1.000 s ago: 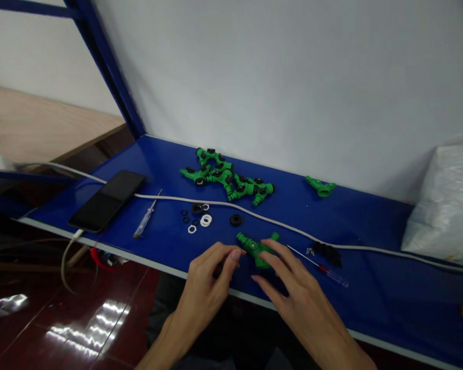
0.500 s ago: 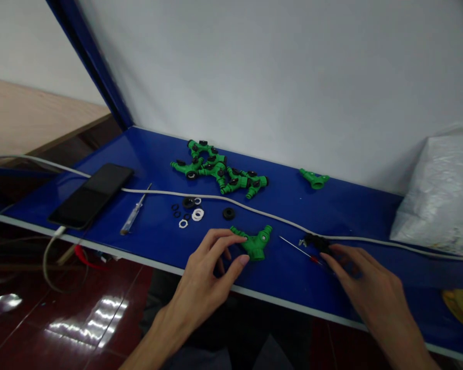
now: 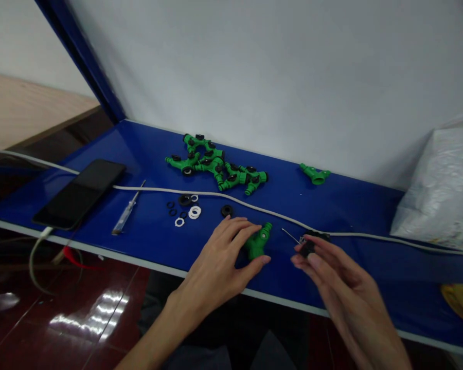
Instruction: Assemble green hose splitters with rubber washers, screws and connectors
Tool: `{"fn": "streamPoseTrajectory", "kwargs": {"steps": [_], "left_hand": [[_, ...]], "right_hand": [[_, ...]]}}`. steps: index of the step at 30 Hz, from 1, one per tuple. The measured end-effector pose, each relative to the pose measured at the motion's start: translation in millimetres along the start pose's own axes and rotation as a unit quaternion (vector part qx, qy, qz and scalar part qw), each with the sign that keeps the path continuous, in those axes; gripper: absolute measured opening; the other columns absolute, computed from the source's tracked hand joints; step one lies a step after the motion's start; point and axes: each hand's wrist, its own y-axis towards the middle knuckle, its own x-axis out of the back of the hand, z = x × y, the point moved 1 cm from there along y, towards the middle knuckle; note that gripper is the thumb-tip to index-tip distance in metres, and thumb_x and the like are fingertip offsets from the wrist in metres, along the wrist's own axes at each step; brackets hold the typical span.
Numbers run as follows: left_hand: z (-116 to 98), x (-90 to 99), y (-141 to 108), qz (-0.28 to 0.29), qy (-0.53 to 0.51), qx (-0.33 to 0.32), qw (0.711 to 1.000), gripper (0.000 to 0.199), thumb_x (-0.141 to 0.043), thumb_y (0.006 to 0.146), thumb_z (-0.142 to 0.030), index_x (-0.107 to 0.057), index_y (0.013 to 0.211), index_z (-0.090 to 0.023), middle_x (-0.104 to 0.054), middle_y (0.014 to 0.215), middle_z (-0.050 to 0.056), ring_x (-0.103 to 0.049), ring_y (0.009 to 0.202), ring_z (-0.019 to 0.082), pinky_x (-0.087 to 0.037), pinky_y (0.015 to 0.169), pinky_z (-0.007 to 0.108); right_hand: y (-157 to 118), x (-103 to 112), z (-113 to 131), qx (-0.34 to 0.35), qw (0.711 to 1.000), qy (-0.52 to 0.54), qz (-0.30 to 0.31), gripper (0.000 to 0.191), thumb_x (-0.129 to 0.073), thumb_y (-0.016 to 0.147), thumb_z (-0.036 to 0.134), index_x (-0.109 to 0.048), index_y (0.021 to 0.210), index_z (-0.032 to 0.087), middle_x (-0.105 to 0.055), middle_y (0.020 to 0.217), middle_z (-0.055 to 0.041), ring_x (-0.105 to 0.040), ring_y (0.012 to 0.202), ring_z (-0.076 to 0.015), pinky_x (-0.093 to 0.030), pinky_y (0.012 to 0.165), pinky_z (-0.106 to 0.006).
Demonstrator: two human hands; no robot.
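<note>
My left hand (image 3: 231,254) curls its fingers and thumb around a green Y-shaped hose connector (image 3: 259,241) lying near the table's front edge; the hand covers the connector's left arm. Between the thumb and fingers of my right hand (image 3: 332,267) is a small black valve knob (image 3: 307,248), held just above the table. A thin screwdriver (image 3: 290,236) lies beside that hand, its handle hidden behind the fingers. More black pieces (image 3: 324,236) rest against the white cable behind my right hand.
Several assembled green connectors (image 3: 216,167) cluster at the back; another green connector (image 3: 315,174) lies alone. Black and white rings (image 3: 195,212) and a black ring (image 3: 227,210) lie mid-table. Leftward are a clear-handled screwdriver (image 3: 127,213) and a phone (image 3: 81,194). A white cable (image 3: 254,209) crosses the table.
My right hand has picked up the black knob and moved left with it, towards the connector. My left hand has shifted right and closed around the green connector.
</note>
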Motion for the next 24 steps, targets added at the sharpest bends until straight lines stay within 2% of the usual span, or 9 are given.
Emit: {"fn": "streamPoseTrajectory", "kwargs": {"steps": [3,8,16,20,24], "left_hand": [[2,-3.5,-2,0.027,0.002,-0.012,1.0,0.041,-0.067,0.096,-0.034,-0.058,0.134,-0.021,-0.069,0.13,0.008,-0.062,0.127,0.023,-0.035,0.125,0.053],[3,-2.0,-5,0.04,-0.014,-0.005,0.999,0.04,-0.068,0.096,-0.032,-0.059,0.133,-0.02,-0.069,0.13,0.007,-0.064,0.123,0.02,-0.035,0.126,0.049],[3,-0.7,-5,0.049,-0.02,0.005,0.999,0.04,-0.067,0.097,-0.033,-0.058,0.134,-0.022,-0.069,0.13,0.007,-0.065,0.122,0.022,-0.035,0.125,0.052],[4,0.1,-4,0.047,-0.016,0.006,0.999,0.038,-0.069,0.096,-0.034,-0.06,0.132,-0.023,-0.07,0.128,0.007,-0.064,0.122,0.023,-0.039,0.123,0.051],[3,0.3,-3,0.042,-0.018,0.007,0.999,0.038,-0.07,0.095,-0.034,-0.062,0.13,-0.023,-0.071,0.126,0.008,-0.065,0.119,0.024,-0.041,0.12,0.053]], "right_hand": [[1,-22,-11,-0.044,0.989,0.133,0.039,0.032,-0.088,0.075,0.04,-0.076,0.101,0.024,-0.079,0.094,-0.0055,-0.078,0.079,-0.0195,-0.065,0.078,-0.03],[5,-31,-20,-0.053,0.973,0.206,0.088,0.03,-0.091,0.073,0.036,-0.071,0.091,0.024,-0.075,0.086,-0.0024,-0.072,0.07,-0.0137,-0.063,0.072,-0.026],[4,-31,-23,-0.05,0.974,0.196,0.097,0.038,-0.092,0.07,0.043,-0.066,0.089,0.024,-0.072,0.084,-0.0016,-0.067,0.068,-0.013,-0.059,0.068,-0.026],[3,-31,-19,-0.047,0.977,0.18,0.101,0.034,-0.091,0.072,0.039,-0.065,0.087,0.022,-0.075,0.089,-0.0032,-0.07,0.069,-0.0146,-0.06,0.071,-0.03],[2,-32,-16,-0.032,0.984,0.144,0.098,0.033,-0.089,0.075,0.035,-0.061,0.088,0.023,-0.077,0.088,-0.0048,-0.069,0.063,-0.0151,-0.06,0.065,-0.031]]}}
